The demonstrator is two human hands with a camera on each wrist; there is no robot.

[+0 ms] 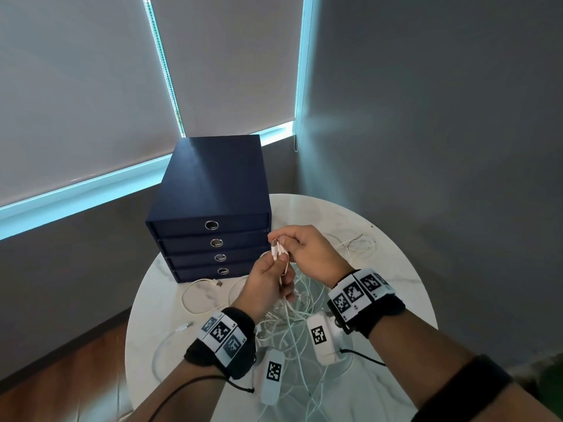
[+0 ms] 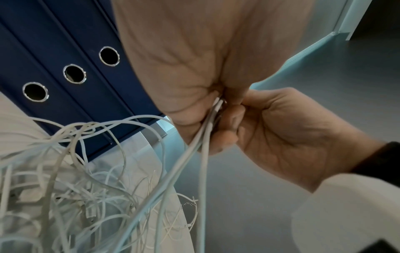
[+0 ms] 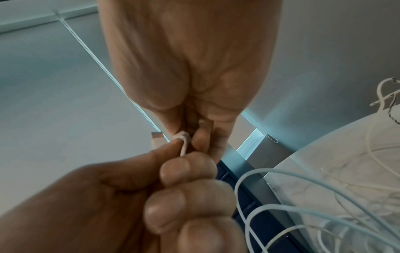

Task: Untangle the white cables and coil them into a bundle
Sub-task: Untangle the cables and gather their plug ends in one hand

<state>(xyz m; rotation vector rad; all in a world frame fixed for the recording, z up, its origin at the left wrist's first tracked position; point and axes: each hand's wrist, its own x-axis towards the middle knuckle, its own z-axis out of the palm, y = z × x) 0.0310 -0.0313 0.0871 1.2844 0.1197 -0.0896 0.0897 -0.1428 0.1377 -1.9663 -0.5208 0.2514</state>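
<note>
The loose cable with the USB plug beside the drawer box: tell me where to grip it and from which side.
Pinch the loose cable just behind its USB plug, coming from above. The plug lies flat on the table, clear of the tangle, and its end is free, so it should draw out without snagging. Both hands are occupied now.
</note>
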